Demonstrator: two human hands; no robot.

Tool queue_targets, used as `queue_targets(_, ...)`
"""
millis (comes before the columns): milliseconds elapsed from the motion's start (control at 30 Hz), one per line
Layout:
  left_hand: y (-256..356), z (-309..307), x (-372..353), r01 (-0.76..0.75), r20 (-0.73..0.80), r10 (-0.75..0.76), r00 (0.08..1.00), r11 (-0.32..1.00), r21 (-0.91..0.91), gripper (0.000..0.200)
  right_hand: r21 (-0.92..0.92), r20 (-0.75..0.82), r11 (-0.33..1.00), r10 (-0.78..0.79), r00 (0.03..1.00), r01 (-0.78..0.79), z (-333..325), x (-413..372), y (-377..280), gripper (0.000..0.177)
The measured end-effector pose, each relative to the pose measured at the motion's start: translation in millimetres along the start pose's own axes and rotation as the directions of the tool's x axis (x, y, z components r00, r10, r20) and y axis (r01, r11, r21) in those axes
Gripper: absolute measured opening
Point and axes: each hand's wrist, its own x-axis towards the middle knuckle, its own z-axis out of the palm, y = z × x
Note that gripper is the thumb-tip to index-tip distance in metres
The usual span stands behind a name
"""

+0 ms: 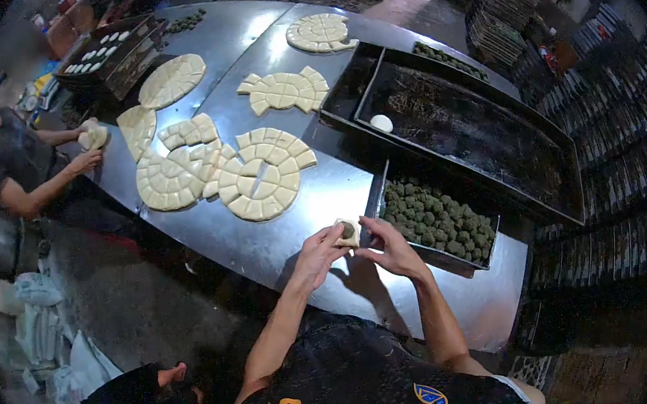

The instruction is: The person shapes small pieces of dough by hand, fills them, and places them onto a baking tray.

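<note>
On the metal worktop (233, 248), a long black tray (481, 116) lies beyond a ball-filled box (459, 260). Above, the left hand (316, 260) clamps the dough (354, 240), dark ball (347, 230) upward, long axis unclear; the right hand's (396, 252) finger and thumb stand parted at its edge

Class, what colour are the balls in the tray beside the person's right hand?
The balls are dark greyish green, seen best in the head view.
</note>
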Motion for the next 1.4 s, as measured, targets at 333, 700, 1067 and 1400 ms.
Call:
queue_targets(333,-3.4,15.4,-3.4,-0.200,-0.028,0.217,0.976,0.937,0.287,0.043,0.187,-0.142,0.982,-0.005,0.990,0.032,6.3,14.7,-16.6,0.031)
queue_targets(700,0.6,-2.0,-31.4,-0.144,0.128,0.128,0.984,0.981,0.128,0.052,0.152,-0.048,0.988,-0.014,0.999,0.021,-0.4,13.1,-37.1,0.028)
queue_targets(1067,8.1,5.5,-37.0,-0.127,0.044,0.141,0.989,0.965,-0.229,0.041,0.395,0.038,0.918,0.036,0.999,-0.048,17.4,24.1,-52.5,0.021)
queue_targets(1400,21.3,6.8,-36.6,-0.212,0.013,0.217,0.976,0.965,-0.154,0.023,-0.138,-0.214,0.973,-0.214,0.953,0.187,43.4,12.0,-59.8,0.028)
